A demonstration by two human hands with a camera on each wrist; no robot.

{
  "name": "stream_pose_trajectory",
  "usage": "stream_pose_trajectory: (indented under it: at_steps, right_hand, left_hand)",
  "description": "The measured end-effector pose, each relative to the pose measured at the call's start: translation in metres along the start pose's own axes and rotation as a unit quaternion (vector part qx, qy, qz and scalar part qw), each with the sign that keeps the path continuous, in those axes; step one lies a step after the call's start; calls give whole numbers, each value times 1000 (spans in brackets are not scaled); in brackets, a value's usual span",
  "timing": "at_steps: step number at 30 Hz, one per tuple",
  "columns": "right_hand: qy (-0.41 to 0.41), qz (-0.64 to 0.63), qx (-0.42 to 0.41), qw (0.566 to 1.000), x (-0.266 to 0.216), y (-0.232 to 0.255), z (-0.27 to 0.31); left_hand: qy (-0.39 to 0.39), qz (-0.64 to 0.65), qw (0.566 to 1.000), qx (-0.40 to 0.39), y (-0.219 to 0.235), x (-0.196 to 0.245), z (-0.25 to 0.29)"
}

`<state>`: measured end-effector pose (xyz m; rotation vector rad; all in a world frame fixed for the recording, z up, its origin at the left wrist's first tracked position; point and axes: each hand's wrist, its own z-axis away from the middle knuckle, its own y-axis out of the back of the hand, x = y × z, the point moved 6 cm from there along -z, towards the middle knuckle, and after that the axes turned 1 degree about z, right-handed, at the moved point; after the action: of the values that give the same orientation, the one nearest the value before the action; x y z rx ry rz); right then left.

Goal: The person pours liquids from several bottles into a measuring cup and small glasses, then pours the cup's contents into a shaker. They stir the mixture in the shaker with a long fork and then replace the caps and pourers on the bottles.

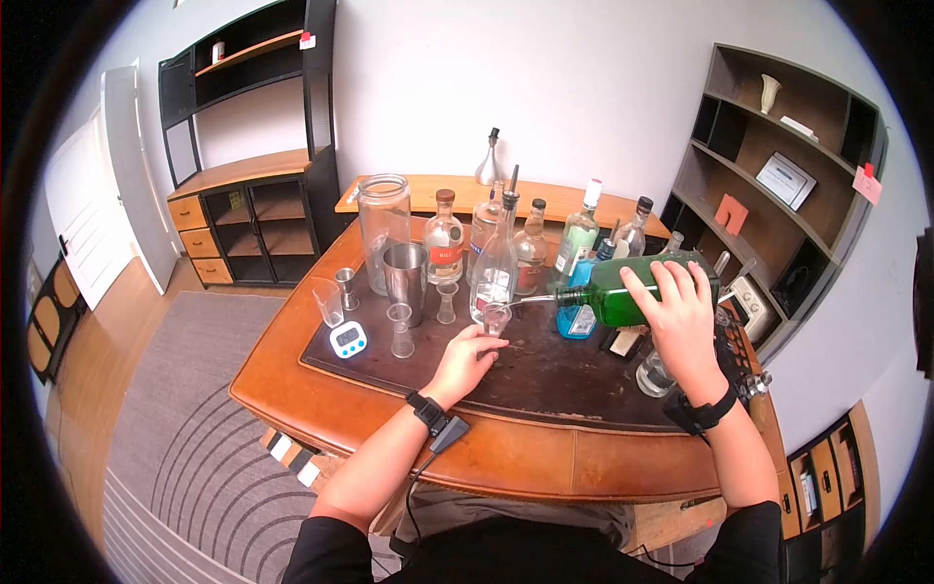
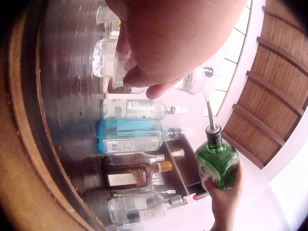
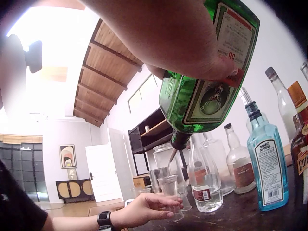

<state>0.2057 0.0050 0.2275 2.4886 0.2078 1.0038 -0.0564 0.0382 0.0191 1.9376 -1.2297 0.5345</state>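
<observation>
My right hand [image 1: 684, 331] grips a green liquor bottle [image 1: 615, 297], tilted with its neck down to the left. Its metal pour spout [image 1: 533, 300] reaches over the mouth of a small clear jigger [image 3: 168, 185]. My left hand [image 1: 463, 364] pinches that jigger between thumb and fingers, close over the dark desk mat. Behind it stands a tall clear bottle [image 1: 494, 263] with a pourer. A blue bottle [image 3: 267, 166] stands upright below the tilted green one. In the left wrist view, the left hand [image 2: 178, 43] hides much of the jigger.
Left of my hands are a steel shaker tin [image 1: 405, 282], a large glass jar [image 1: 384, 214], another clear jigger [image 1: 401, 336], a steel jigger [image 1: 346, 287] and a white timer [image 1: 347, 339]. Several more bottles line the back of the leather-edged desk [image 1: 516, 453].
</observation>
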Motion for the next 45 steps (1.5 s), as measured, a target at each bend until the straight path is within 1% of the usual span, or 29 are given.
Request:
stream_pose_trajectory:
  at_steps: [3,10,20,27,30,32,38,40,41,43,44,45]
  right_hand:
    - [0,-1,-2,1000,0,0,0]
    - [-6,-9,-15,1000,-3,-4,3]
    - [-19,-32,-15,999,-17,-16,13]
    - [-50,-64,-13,997,-35,-26,26]
    - [-79,-100,-10,992,-41,-29,33]
    - [-90,-113,-10,990,-44,-29,37]
    - [-129,-155,-17,979,-51,-39,51]
    - [-162,-191,-25,968,-52,-43,55]
    - [-163,-191,-24,968,-54,-45,56]
    - [-221,-275,-36,935,-54,-56,61]
    - [-222,-275,-36,935,-57,-60,60]
    - [-264,-325,-38,907,-57,-67,62]
  left_hand:
    - [-8,-12,1000,-2,1,3,0]
    - [3,2,1000,-5,0,1,-1]
    - [1,-4,1000,-3,-1,-1,0]
    - [1,5,1000,5,1,3,-1]
    - [-11,7,1000,11,2,4,-1]
    - [11,5,1000,4,3,8,-1]
    - [1,15,1000,12,2,7,-1]
    - [5,14,1000,11,2,5,-1]
    - [9,13,1000,10,2,4,0]
    - [6,12,1000,10,2,7,-1]
    - [3,11,1000,10,2,8,-1]
    - [3,11,1000,10,2,8,-1]
